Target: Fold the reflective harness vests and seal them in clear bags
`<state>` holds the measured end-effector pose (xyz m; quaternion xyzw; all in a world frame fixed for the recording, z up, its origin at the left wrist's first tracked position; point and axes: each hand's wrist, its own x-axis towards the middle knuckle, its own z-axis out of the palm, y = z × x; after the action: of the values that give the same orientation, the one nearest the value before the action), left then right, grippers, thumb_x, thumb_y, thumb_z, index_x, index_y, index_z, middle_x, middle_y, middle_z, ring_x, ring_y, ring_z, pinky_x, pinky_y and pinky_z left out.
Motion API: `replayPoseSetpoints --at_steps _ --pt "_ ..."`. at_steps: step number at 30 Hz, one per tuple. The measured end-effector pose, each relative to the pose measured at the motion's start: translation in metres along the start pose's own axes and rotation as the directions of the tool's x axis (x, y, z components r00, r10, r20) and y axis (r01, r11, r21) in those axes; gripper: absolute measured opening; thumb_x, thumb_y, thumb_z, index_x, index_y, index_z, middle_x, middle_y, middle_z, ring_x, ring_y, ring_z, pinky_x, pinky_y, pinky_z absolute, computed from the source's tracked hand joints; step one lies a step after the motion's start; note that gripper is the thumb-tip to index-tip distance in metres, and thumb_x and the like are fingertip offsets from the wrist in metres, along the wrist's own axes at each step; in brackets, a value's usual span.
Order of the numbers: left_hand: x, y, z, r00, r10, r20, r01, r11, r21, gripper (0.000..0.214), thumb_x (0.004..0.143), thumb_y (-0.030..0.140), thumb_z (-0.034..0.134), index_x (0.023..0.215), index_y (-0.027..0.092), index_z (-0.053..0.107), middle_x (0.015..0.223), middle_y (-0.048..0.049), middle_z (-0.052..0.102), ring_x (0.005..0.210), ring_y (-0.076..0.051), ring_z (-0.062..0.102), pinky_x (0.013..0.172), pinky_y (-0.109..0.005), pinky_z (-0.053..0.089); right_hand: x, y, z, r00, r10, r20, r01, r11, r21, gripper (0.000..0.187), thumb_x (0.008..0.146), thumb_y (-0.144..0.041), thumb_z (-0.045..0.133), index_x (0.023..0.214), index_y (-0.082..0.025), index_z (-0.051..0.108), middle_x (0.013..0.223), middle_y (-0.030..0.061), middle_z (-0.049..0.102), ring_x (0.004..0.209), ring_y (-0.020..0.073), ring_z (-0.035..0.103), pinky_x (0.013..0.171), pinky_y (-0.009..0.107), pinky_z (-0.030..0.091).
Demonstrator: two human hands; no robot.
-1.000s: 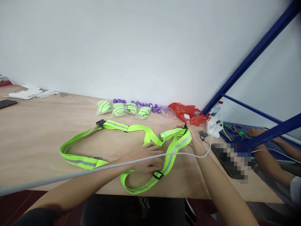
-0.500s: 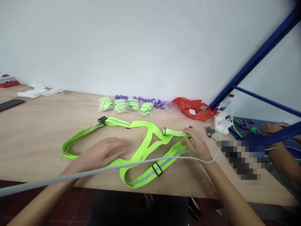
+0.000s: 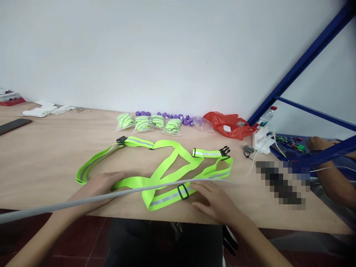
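Note:
A bright yellow-green reflective harness [image 3: 164, 170] lies spread on the table, with grey stripes, black slider buckles and clip ends. At its lower left side, my left hand [image 3: 97, 189] is closed round the strap, which runs between thumb and fingers. A white cable [image 3: 125, 192] crosses in front of that hand. My right hand [image 3: 215, 200] is open, palm down, its fingertips touching the lower strap just right of the black slider buckle [image 3: 183, 191]. Beyond it, the black prong clip [image 3: 225, 151] lies at the harness's right end, and the black clip piece [image 3: 121, 139] is at the upper left.
Several clear bags of folded reflective straps [image 3: 172, 127], small purple pieces [image 3: 143, 113] and a red plastic bag [image 3: 228, 126] line the wall. A white box-like device [image 3: 261, 142] and a blue frame [image 3: 300, 63] stand at right. Another person's arm [image 3: 336, 181] is beyond.
My right hand has moved from the harness's right end down and left to the lower strap. My left hand has shifted left and slightly down onto the strap. The prong clip is uncovered.

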<state>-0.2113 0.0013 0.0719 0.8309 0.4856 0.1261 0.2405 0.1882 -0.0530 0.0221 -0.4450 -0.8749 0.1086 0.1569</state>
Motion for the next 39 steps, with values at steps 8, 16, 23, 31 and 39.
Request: replayPoseSetpoints --at_steps 8,16,23,31,39 --pt "0.008 0.015 -0.003 0.992 -0.001 0.124 0.004 1.000 -0.030 0.031 0.096 0.053 0.054 0.091 0.029 0.073 0.082 -0.0005 0.072 0.078 -0.025 0.065 0.067 -0.030 0.047 0.016 -0.024 0.016 0.995 -0.064 0.081 0.071 0.994 -0.088 0.038 0.098 -0.030 0.059 0.136 -0.023 0.060 0.125 0.0118 0.069 0.113 0.0300 0.062 0.098 0.047 0.049" --pt "0.014 -0.005 0.020 0.992 -0.048 -0.113 0.056 0.996 0.067 0.037 0.094 0.053 0.046 0.076 0.024 0.061 0.082 -0.0060 0.069 0.082 -0.029 0.064 0.072 -0.036 0.048 0.036 -0.054 0.016 0.976 -0.110 0.186 0.106 0.994 0.032 0.018 0.096 -0.032 0.063 0.111 -0.022 0.067 0.100 0.0052 0.069 0.092 0.0221 0.064 0.077 0.032 0.048" --pt "-0.023 0.021 0.060 0.986 -0.087 -0.144 0.068 0.989 -0.133 0.051 0.096 0.049 0.052 0.144 0.035 0.045 0.143 -0.0077 0.061 0.127 -0.034 0.061 0.101 -0.044 0.052 0.076 -0.076 0.042 0.973 -0.204 0.105 0.194 0.976 0.103 0.023 0.096 -0.035 0.066 0.115 -0.022 0.066 0.117 0.0065 0.071 0.108 0.0237 0.064 0.091 0.033 0.048" --pt "-0.020 0.016 0.082 0.986 0.109 -0.123 -0.095 0.989 0.114 0.073 0.080 0.009 0.046 0.149 0.032 0.047 0.147 -0.0071 0.059 0.137 -0.032 0.054 0.122 -0.062 0.025 0.087 -0.062 0.020 0.979 -0.204 0.015 0.198 0.963 0.183 0.023 0.097 -0.026 0.060 0.119 -0.022 0.065 0.115 0.0057 0.072 0.102 0.0211 0.067 0.088 0.033 0.053" --pt "-0.031 -0.025 0.052 0.988 0.117 -0.101 -0.099 0.981 0.164 0.051 0.079 0.011 0.046 0.119 0.032 0.070 0.133 0.0014 0.070 0.130 -0.028 0.060 0.125 -0.056 0.021 0.051 0.044 -0.025 0.977 0.127 -0.170 -0.135 0.990 -0.034 0.040 0.092 -0.024 0.062 0.132 -0.021 0.063 0.142 0.0148 0.060 0.134 0.0316 0.054 0.112 0.054 0.044"
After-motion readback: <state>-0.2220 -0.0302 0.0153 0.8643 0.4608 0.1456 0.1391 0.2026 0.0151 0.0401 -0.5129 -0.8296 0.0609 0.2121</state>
